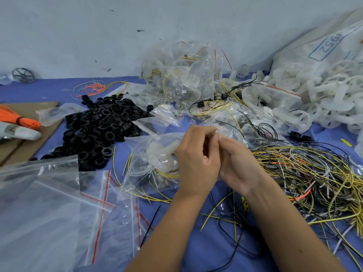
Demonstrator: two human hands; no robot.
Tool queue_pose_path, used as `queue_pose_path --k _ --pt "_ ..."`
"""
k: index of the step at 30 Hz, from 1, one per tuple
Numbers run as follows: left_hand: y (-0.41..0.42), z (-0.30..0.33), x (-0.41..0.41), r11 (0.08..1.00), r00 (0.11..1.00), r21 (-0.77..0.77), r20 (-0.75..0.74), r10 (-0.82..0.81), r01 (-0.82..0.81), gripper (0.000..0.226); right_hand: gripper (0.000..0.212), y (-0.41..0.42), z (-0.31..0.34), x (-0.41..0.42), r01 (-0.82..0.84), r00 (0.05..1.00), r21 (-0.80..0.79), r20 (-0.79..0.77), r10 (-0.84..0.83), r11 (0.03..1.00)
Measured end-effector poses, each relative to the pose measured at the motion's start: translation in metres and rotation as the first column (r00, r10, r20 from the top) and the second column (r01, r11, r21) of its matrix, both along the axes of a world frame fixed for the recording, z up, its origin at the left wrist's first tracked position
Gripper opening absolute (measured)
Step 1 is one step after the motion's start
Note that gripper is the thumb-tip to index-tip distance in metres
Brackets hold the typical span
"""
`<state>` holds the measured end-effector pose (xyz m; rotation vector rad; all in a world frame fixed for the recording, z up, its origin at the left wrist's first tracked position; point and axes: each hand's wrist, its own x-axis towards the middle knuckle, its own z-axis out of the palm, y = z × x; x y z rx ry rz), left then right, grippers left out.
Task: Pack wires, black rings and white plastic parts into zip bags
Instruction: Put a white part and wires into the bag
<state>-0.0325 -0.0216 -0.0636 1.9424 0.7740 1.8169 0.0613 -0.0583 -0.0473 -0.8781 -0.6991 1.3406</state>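
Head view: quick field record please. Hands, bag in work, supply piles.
left hand: fingers curled at the bag's top edge
right hand: against the left, grip on the same edge
zip bag: holds a white plastic part and yellow wire, seal state unclear
black rings: loose pile, left of the bag
wires: tangled heap, right
empty bags: stack, near left
filled bags: heap at the wall

I have one wide-angle head view, looking forward and down from close above the blue table point(206, 252). It faces the grey wall point(78, 36) behind, whose base curves from lens distortion.
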Motion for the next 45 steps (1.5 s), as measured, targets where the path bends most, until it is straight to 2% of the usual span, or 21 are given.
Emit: queue_pose_path --k 4,9,11,13,14,16,17,18,21,22,23,25,27,28,30,32,33,36,40,42,45 --pt "0.001 0.000 0.000 1.000 1.000 -0.029 0.009 0.003 -0.002 0.006 0.044 0.004 -0.005 -0.004 0.053 0.997 -0.048 0.050 -0.050 0.997" --pt "0.005 -0.003 0.001 0.993 1.000 -0.118 0.006 -0.024 0.025 0.006 0.074 0.006 -0.004 -0.003 -0.013 0.998 -0.102 0.056 0.018 0.995" --pt "0.007 -0.006 0.003 0.982 0.997 -0.175 -0.005 -0.073 0.071 0.006 0.074 0.005 -0.004 -0.004 -0.016 0.999 -0.095 0.039 0.020 0.995" --pt "0.009 -0.009 0.004 0.971 0.994 -0.218 -0.030 -0.108 0.099 0.006 0.062 0.004 -0.003 -0.006 0.098 0.981 -0.060 0.174 -0.086 0.993" --pt "0.009 -0.010 0.005 0.967 0.992 -0.230 -0.040 -0.120 0.107 0.007 0.055 0.003 -0.002 -0.005 0.190 0.924 -0.012 0.339 -0.175 0.982" --pt "0.010 -0.012 0.007 0.963 0.990 -0.241 -0.052 -0.135 0.119 0.007 0.047 0.001 0.000 -0.002 0.372 0.647 0.153 0.665 -0.374 0.916" --pt "0.011 -0.013 0.007 0.959 0.987 -0.252 -0.054 -0.148 0.130 0.007 0.043 0.000 0.000 0.002 0.432 0.518 0.222 0.732 -0.442 0.874" --pt "0.012 -0.014 0.007 0.953 0.984 -0.265 -0.056 -0.167 0.146 0.006 0.038 0.000 0.002 0.007 0.476 0.464 0.254 0.741 -0.485 0.842" --pt "0.012 -0.017 0.010 0.948 0.979 -0.276 -0.080 -0.186 0.158 0.005 0.025 0.000 0.015 0.034 0.557 0.452 0.230 0.722 -0.524 0.798" --pt "0.013 -0.017 0.010 0.948 0.978 -0.275 -0.085 -0.188 0.158 0.006 0.024 0.003 0.019 0.047 0.585 0.385 0.235 0.762 -0.521 0.776" --pt "0.013 -0.018 0.011 0.946 0.976 -0.278 -0.090 -0.196 0.164 0.007 0.023 0.007 0.024 0.062 0.611 0.291 0.255 0.808 -0.512 0.749" --pt "0.014 -0.020 0.013 0.934 0.968 -0.306 -0.103 -0.228 0.187 0.010 0.023 0.013 0.031 0.094 0.658 0.014 0.311 0.906 -0.423 0.686" --pt "0.016 -0.022 0.014 0.923 0.959 -0.334 -0.134 -0.249 0.193 0.013 0.022 0.018 0.033 0.123 0.667 -0.266 0.312 0.948 -0.176 0.676" --pt "0.016 -0.022 0.014 0.922 0.955 -0.337 -0.154 -0.252 0.189 0.015 0.023 0.021 0.033 0.134 0.677 -0.339 0.275 0.940 -0.043 0.683" --pt "0.015 -0.022 0.015 0.923 0.948 -0.336 -0.182 -0.260 0.188 0.016 0.047 0.024 0.029 0.148 0.714 -0.345 0.185 0.932 0.109 0.675" --pt "0.016 -0.023 0.016 0.924 0.939 -0.336 -0.216 -0.266 0.185 0.016 0.075 0.026 0.024 0.157 0.724 -0.300 0.122 0.942 0.151 0.679" --pt "0.016 -0.024 0.017 0.925 0.933 -0.336 -0.241 -0.268 0.179 0.016 0.081 0.026 0.022 0.161 0.717 -0.304 0.112 0.938 0.163 0.688" --pt "0.017 -0.026 0.019 0.930 0.913 -0.328 -0.307 -0.269 0.164 0.015 0.064 0.028 0.019 0.168 0.661 -0.397 0.210 0.913 0.098 0.721" --pt "0.018 -0.026 0.019 0.932 0.923 -0.330 -0.289 -0.253 0.152 0.016 0.034 0.023 0.024 0.171 0.647 -0.298 0.276 0.950 -0.098 0.711" --pt "0.018 -0.025 0.018 0.931 0.937 -0.341 -0.261 -0.230 0.133 0.015 0.025 0.018 0.027 0.165 0.649 -0.298 0.360 0.931 -0.212 0.670" --pt "0.018 -0.023 0.016 0.929 0.966 -0.356 -0.190 -0.174 0.097 0.014 0.019 0.010 0.034 0.137 0.635 -0.308 0.557 0.818 -0.485 0.535"
